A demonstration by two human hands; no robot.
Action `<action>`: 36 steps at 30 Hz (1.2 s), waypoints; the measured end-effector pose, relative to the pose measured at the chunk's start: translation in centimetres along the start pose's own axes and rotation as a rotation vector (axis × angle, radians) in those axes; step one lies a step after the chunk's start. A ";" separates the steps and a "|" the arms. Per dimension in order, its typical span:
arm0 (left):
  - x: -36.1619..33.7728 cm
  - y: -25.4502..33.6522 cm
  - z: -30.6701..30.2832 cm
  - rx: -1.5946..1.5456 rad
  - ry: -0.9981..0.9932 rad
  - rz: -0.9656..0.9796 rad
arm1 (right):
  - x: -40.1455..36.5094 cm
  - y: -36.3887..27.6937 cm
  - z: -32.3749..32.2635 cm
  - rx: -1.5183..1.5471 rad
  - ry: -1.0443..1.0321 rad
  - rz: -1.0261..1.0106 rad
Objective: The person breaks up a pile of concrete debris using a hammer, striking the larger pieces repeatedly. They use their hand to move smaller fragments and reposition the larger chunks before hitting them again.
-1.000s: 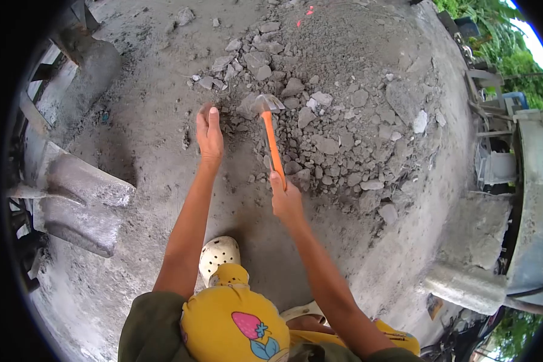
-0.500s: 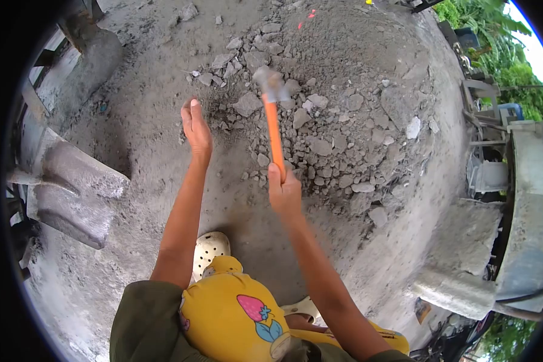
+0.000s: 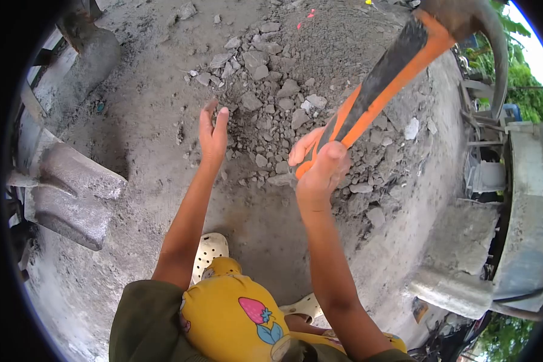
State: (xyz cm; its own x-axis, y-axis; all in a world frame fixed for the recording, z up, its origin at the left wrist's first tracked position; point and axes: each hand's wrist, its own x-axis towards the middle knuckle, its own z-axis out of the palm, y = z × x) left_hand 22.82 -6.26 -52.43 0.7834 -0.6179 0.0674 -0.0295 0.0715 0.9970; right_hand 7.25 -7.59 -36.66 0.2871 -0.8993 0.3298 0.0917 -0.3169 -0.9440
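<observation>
My right hand (image 3: 323,174) is wrapped round the lower end of a claw hammer (image 3: 387,83) with an orange and black handle. The hammer is raised toward the camera and slants up to the right, and its metal head runs off the top edge of the view. Held out at the left of the rubble, my left hand (image 3: 213,134) has its fingers apart with nothing in them. Beyond and between both hands lies a heap of broken grey concrete pieces (image 3: 288,89) on the dusty ground, partly hidden behind the hammer.
A shovel blade (image 3: 72,187) lies on the ground at the left. My light clog (image 3: 210,250) is below the rubble. At the right are a concrete block (image 3: 461,241) and a large grey metal panel (image 3: 534,193). A small yellow object (image 3: 368,2) sits at the top.
The hammer has swung from low over the rubble up and to the right, close to the camera. My left hand has shifted slightly right and down. Some rubble pieces lie differently.
</observation>
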 end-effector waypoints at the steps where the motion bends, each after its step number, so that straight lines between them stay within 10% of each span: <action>1: -0.6 0.0 -0.8 0.170 -0.040 0.068 | -1.0 2.2 0.1 -0.023 0.038 -0.034; 4: -3.4 1.2 -3.2 0.633 -0.212 0.217 | -6.1 9.5 -1.5 -0.507 -0.017 0.222; 6: -5.5 1.8 -4.9 0.876 -0.328 0.283 | -7.6 12.6 -1.8 -0.537 -0.128 0.753; 9: -8.5 2.6 -6.7 1.020 -0.450 0.195 | -7.0 10.2 -1.4 -0.199 -0.028 0.953; 12: -9.5 0.9 -7.4 1.124 -0.499 0.191 | -4.7 6.1 -1.7 -0.051 -0.059 0.894; 19: -2.2 -2.0 -3.1 1.104 -0.322 0.370 | 2.2 -2.0 -0.3 0.079 -0.015 -0.033; 22: -0.2 -1.5 -2.2 1.043 -0.246 0.423 | -1.1 3.5 -0.1 -0.175 0.062 -0.073; 26: -1.4 -1.1 -3.4 0.984 -0.190 0.366 | -6.5 10.9 -1.2 -0.559 -0.108 0.634; 30: -2.6 -1.6 -6.7 1.024 -0.157 0.349 | -5.3 7.0 -0.8 -0.185 -0.125 1.050; 36: -1.6 -3.6 -7.6 1.088 0.007 0.236 | 0.2 -0.6 -1.1 0.035 -0.103 0.372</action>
State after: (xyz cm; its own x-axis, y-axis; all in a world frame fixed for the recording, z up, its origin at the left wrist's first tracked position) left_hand 26.34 0.41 -56.37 0.6895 -0.6748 0.2630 -0.7043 -0.5398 0.4612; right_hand 6.23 -7.85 -35.99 0.4013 -0.9152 -0.0363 -0.0046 0.0376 -0.9993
